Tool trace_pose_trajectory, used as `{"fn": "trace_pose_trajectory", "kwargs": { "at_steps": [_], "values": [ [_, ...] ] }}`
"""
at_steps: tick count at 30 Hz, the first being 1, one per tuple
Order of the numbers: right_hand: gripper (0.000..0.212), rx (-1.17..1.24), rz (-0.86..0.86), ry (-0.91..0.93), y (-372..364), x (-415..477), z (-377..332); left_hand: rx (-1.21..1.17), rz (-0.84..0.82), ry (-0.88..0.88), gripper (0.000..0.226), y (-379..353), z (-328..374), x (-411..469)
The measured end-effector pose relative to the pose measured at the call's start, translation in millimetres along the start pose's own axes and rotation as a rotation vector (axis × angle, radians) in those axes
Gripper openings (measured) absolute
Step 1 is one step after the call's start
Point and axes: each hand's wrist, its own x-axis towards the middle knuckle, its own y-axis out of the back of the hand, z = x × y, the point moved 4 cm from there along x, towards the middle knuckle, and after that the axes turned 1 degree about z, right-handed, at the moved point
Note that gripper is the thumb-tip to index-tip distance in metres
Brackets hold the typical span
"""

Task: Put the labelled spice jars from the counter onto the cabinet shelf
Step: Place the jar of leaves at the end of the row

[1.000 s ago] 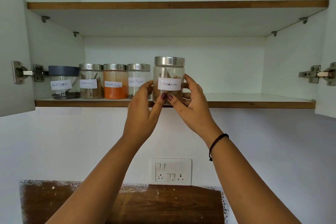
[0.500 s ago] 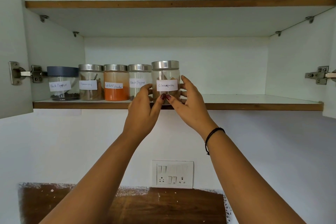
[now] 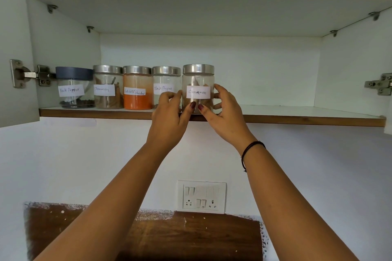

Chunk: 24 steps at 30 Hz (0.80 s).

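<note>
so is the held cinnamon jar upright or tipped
Upright: cinnamon jar stands with lid level, base on the shelf, left hand and right hand gripping its sides.

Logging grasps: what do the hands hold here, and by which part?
Left hand and right hand hold the rightmost Cinnamon jar by its lower glass sides.

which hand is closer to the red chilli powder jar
Left. The left hand is just right of the red chilli powder jar, gripping the left side of the rightmost cinnamon jar; the right hand holds its right side.
</note>
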Motion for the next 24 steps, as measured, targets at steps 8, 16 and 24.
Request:
{"fn": "trace_pose_trajectory", "kwargs": {
  "at_steps": [8, 16, 24],
  "values": [
    [0.062, -0.090, 0.029, -0.036, 1, 3, 5, -0.014, 0.036, 0.004, 0.051, 1, -4, 0],
    [0.058, -0.202, 0.059, 0.010, -4, 1, 3, -0.029, 0.083, -0.017, 0.041, -1, -10, 3],
    [0.057, -0.314, 0.058, -0.005, -9, 4, 4, -0.058, 0.132, -0.007, 0.042, -3, -11, 3]
  ]
}}
